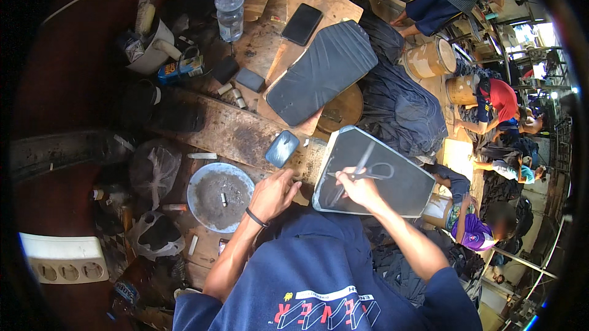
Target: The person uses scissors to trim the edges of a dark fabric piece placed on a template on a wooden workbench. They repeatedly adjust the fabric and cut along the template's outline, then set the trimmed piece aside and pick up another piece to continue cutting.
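My right hand [361, 190] is closed round a slim pointed tool, pen-like, its tip toward the left. It is over a dark, flat, tapered board [392, 187] with a pale rim, which lies by my lap. Pale grey streaks and a loop shape show on the board near my fingers; whether they are marks or a thin object I cannot tell. My left hand [275, 193], with a black band at the wrist, rests with fingers loosely apart beside the board's left edge, nothing visible in them. Just beyond it is a small blue-grey rounded block [282, 149].
A light blue bowl of ash-grey material [199, 177] stands left of my left hand. Farther off are a black padded board [322, 73], a phone [302, 24] and a water bottle [230, 12]. Dark cloth [405, 104] heaps at the right, where several people work.
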Demonstrator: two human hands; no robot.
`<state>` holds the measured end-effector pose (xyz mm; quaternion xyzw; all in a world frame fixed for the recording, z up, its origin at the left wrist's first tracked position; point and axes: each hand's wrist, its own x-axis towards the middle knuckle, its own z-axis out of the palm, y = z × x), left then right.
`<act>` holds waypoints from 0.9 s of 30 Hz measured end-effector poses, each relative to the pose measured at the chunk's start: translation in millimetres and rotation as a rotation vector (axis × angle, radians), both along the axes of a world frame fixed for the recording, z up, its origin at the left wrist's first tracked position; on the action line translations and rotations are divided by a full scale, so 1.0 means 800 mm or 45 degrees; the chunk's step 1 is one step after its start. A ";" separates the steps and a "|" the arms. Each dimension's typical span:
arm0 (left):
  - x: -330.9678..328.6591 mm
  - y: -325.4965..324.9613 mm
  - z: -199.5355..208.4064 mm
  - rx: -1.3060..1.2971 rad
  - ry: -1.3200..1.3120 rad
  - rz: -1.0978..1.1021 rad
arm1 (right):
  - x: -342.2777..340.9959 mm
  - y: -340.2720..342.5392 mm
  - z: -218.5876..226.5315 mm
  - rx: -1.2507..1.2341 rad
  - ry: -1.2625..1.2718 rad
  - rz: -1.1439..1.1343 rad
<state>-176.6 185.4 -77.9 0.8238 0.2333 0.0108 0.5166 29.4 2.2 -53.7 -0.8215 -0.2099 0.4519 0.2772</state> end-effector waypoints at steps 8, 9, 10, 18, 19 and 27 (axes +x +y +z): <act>0.014 -0.003 -0.010 0.036 0.004 -0.029 | -0.049 -0.006 -0.016 0.146 0.385 -0.988; 0.016 -0.003 -0.010 0.035 0.001 -0.031 | -0.054 -0.003 -0.017 0.132 0.376 -1.022; 0.017 -0.004 -0.011 0.041 0.009 -0.032 | -0.058 -0.001 -0.018 0.117 0.369 -1.054; 0.015 0.000 -0.012 0.031 -0.008 0.005 | -0.080 0.009 -0.026 0.134 0.250 -1.167; 0.015 -0.001 -0.012 0.016 0.025 -0.009 | -0.078 0.009 -0.026 0.107 0.234 -1.119; 0.026 -0.001 -0.012 0.011 -0.013 -0.099 | 0.026 0.011 0.004 0.284 -0.494 0.886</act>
